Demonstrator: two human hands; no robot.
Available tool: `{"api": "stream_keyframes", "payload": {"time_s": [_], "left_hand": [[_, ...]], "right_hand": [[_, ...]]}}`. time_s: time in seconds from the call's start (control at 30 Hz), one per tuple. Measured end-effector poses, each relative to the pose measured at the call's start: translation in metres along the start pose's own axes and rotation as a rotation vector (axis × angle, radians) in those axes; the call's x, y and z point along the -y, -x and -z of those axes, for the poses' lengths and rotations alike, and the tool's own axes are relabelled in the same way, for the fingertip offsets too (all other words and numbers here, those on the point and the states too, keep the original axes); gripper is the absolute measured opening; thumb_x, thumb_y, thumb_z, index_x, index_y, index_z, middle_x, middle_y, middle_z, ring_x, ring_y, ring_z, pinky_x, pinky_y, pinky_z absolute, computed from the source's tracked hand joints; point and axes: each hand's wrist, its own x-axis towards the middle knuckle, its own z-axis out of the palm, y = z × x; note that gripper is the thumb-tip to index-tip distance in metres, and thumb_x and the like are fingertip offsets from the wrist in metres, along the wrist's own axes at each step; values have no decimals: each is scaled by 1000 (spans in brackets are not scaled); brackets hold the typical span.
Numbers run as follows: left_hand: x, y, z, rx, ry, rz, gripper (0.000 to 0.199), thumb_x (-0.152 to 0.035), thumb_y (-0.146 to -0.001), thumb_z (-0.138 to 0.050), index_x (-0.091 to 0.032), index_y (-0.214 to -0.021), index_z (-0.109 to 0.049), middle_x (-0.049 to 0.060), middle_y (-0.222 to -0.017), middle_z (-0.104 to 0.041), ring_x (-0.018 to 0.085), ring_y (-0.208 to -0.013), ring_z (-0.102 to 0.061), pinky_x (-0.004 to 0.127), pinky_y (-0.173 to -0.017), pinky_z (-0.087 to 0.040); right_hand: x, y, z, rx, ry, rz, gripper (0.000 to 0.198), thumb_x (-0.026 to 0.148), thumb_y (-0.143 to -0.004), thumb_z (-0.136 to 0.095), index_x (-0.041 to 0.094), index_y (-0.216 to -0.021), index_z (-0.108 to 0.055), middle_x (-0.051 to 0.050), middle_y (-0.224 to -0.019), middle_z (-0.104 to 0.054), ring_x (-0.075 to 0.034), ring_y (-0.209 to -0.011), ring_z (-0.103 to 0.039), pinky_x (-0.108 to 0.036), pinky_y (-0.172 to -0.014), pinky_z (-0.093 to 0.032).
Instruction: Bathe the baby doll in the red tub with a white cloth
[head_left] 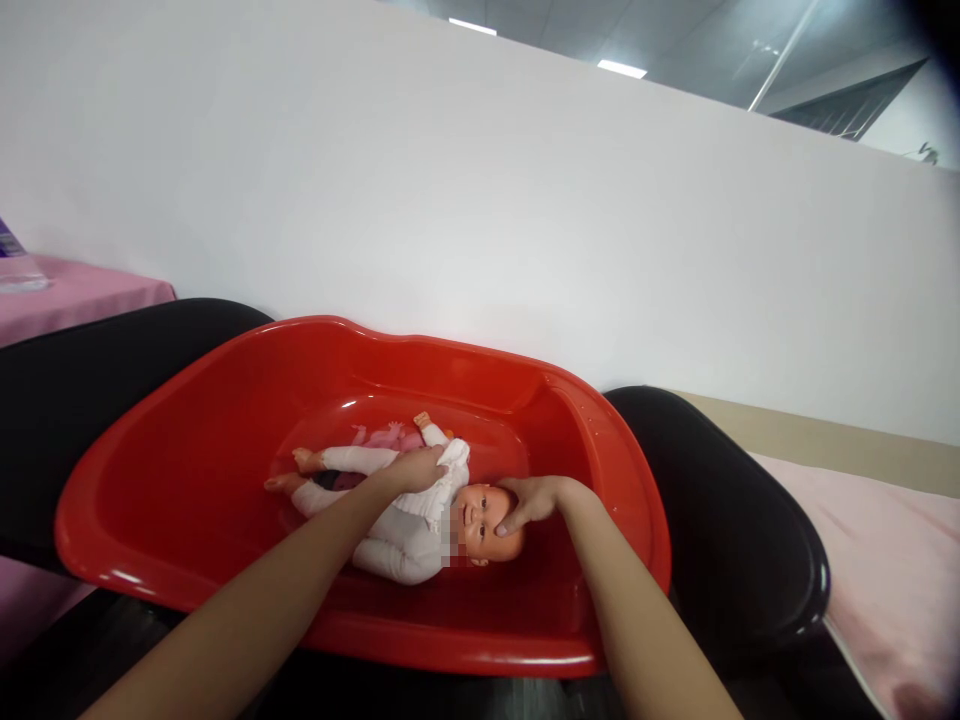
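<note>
A baby doll in white clothing lies on its back inside a red plastic baby bathtub, its head toward the right and its bare feet toward the left. My left hand is closed on the white top at the doll's chest. At the other end, my right hand grips the crown of the head, thumb across the forehead and the other fingers mostly hidden behind it. Partly behind the doll, small pink doll-like shapes lie on the tub floor; their full form is hidden.
Black rounded surfaces flank the tub, one at the left and one at the right. A pale wall rises close behind. Pink cloth with a clear container is at far left; paler pink cloth lies at right.
</note>
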Motion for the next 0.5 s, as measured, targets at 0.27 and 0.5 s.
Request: {"api": "stream_keyframes", "payload": {"time_s": [0.27, 0.5], "left_hand": [[-1, 1, 0, -11, 20, 15, 39, -36, -90, -39, -15, -120, -51, 16, -116, -65, 30, -102, -62, 36, -84, -45], [-2, 1, 0, -6, 32, 21, 37, -36, -90, -41, -16, -118, -52, 14, -115, -66, 28, -103, -62, 34, -83, -45]], "right_hand": [[-3, -2, 0, -5, 7, -29, 101, 54, -54, -80, 22, -141, -40, -8, -139, -50, -30, -125, -49, -38, -106, -39], [-1, 0, 0, -1, 30, -40, 110, 58, -53, -79, 20, -145, -34, -10, -146, -42, -31, -131, -42, -37, -109, -35]]}}
